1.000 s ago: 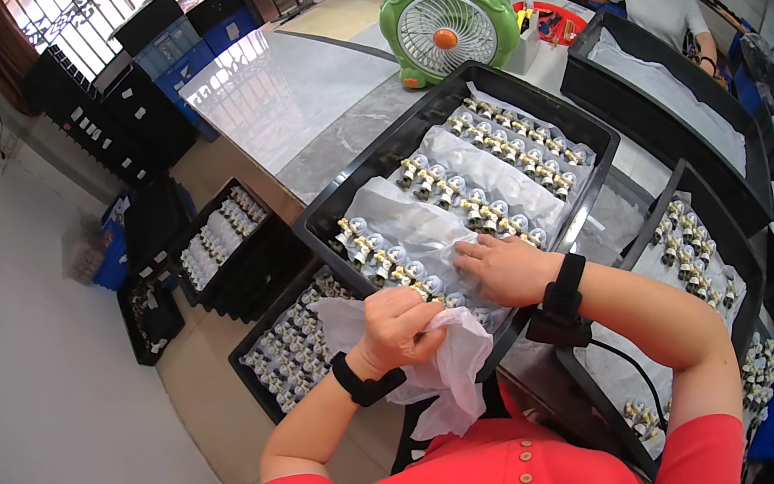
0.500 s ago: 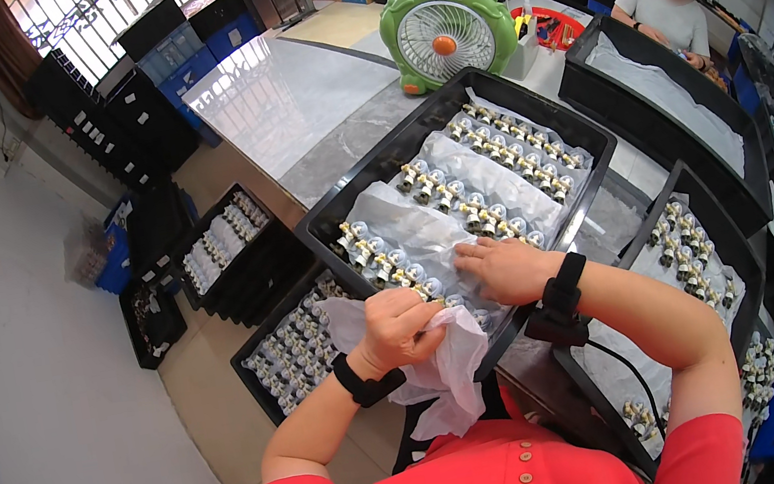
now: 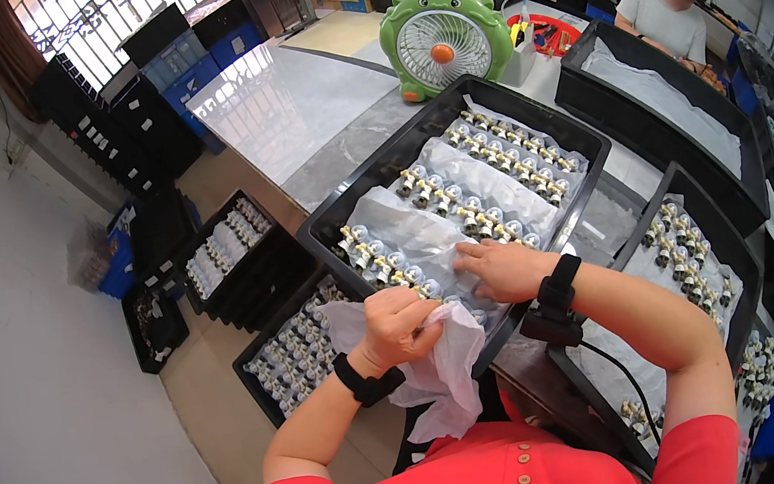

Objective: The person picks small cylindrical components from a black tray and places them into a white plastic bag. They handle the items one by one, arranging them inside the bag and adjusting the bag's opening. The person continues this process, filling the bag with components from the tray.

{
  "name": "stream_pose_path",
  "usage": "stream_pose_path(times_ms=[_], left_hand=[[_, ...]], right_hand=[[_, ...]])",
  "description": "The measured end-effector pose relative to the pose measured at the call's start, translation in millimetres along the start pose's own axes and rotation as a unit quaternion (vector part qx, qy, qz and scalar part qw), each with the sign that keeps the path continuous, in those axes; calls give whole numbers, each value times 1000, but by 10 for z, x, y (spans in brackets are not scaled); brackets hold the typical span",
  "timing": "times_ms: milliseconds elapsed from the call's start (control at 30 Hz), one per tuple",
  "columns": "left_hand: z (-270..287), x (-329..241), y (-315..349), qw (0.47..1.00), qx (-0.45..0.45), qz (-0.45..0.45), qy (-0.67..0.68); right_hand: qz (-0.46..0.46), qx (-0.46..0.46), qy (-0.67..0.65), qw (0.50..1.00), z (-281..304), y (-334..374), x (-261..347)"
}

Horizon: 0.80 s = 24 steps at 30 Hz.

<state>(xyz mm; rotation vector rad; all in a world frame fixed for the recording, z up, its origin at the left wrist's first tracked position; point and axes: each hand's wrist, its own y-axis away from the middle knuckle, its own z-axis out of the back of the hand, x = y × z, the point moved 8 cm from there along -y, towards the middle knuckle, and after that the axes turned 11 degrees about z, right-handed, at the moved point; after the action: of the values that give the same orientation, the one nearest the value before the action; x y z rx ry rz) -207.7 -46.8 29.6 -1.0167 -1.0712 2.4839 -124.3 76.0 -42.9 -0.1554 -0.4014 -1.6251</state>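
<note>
A black tray [image 3: 348, 172] in front of me holds rows of small figurines [image 3: 440, 195] with clear round tops and gold, white and black parts. Strips of thin white tissue paper [image 3: 400, 218] lie between the rows. My left hand [image 3: 398, 326] is closed around a crumpled sheet of tissue paper [image 3: 448, 374], which hangs over the tray's near edge. Inside the near part of the tray rests my right hand [image 3: 503, 269], its fingers stretched out and touching the paper beside the figurines. What lies under its palm is hidden.
A green fan [image 3: 444, 40] stands behind the tray on the table [image 3: 303, 93]. More trays of figurines sit at the right [image 3: 692, 183] and lower left [image 3: 269, 362], with stacked trays [image 3: 225, 242] beyond. A co-worker [image 3: 665, 15] sits at the far right.
Both hands stay almost where they were, the left one still gripping the tissue paper. The view has shifted slightly.
</note>
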Motion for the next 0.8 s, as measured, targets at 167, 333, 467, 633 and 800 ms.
stream_pose_path(times_ms=[167,333,467,633,800], left_hand=[[-6,-4,-1,1000,-1,1,-3],[-10,0,5,1000,-1,3,-8],[-9,-9,-3,1000,-3,1,-6],[-14,-15,-8,1000,-5,5,-6],[-12,-30,-18,1000,-5,7,-11]], right_hand=[[17,10,22,1000,-116,-28,16],[16,14,19,1000,-86,-13,42],[17,1,26,1000,-96,-7,37],[33,-26,-4,999,-110,-7,8],[52,-87,-92,991,48,30,35]])
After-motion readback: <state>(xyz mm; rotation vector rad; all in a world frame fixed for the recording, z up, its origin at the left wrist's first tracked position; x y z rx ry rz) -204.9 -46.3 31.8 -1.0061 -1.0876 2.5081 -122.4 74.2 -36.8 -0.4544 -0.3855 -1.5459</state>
